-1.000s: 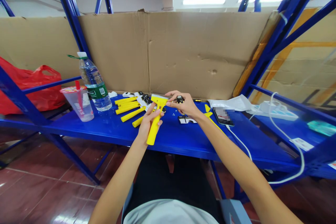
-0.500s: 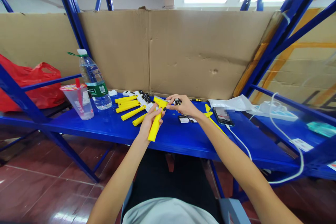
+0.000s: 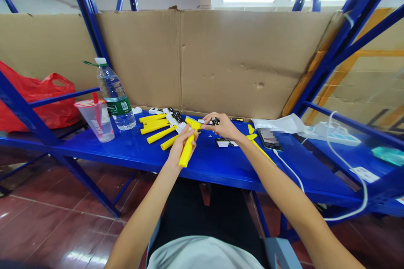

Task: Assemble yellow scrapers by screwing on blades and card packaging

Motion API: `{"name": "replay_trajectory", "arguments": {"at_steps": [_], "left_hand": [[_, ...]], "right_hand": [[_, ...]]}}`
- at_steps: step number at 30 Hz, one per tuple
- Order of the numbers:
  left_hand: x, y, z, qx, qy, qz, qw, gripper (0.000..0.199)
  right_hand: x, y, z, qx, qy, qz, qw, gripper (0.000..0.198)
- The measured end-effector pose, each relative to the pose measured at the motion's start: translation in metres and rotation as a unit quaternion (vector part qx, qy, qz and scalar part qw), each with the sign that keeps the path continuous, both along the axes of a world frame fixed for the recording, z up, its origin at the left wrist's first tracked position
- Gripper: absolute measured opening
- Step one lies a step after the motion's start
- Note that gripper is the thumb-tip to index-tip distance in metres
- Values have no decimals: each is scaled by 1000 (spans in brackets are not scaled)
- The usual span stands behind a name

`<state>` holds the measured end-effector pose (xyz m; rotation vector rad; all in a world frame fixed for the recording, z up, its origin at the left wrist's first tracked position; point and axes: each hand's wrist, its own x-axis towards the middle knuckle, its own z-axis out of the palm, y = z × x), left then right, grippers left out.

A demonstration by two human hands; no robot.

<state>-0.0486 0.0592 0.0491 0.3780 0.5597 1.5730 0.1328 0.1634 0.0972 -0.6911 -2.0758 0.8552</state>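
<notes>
My left hand (image 3: 181, 144) is closed around the handle of a yellow T-shaped scraper (image 3: 187, 151), whose wide head points up and away from me. At the right end of that head, the fingertips of my right hand (image 3: 223, 127) are pinched together. A small black tool (image 3: 215, 121) with a rounded end pokes out of this hand; its tip is hidden by the fingers, so its exact kind is unclear. Left of the held scraper, several more yellow scrapers (image 3: 160, 135) lie in a row, handles toward the left, with black-and-white cards (image 3: 176, 118) at their heads.
A water bottle (image 3: 118, 105) and a plastic cup (image 3: 98, 122) stand at the left. On the right lie a phone (image 3: 268, 139) with a white cable (image 3: 292, 172), yellow parts (image 3: 251, 136) and a white bag (image 3: 280, 123). A small black-and-white packet (image 3: 224, 143) sits beneath my right wrist. Cardboard (image 3: 233, 59) walls the back.
The view has shifted slightly. Both hands keep their holds at the scraper, with only tiny movement of the right fingers at its head.
</notes>
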Motion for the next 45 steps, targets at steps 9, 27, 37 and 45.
{"name": "replay_trajectory", "arguments": {"at_steps": [9,27,37,45], "left_hand": [[1,0,-2,7,15,-10,1000,81],[1,0,-1,-5,21,-19,1000,79],[3,-2,4,-11,19,-16,1000,72],[2,-1,1,-4,22,-22,999,74]], "right_hand": [[2,3,-2,-28,-7,13,999,42],[3,7,-5,-91,-20,3,996,45],[7,5,0,-119,-13,14,993,42],[4,3,-2,-137,-17,-4,990,44]]}}
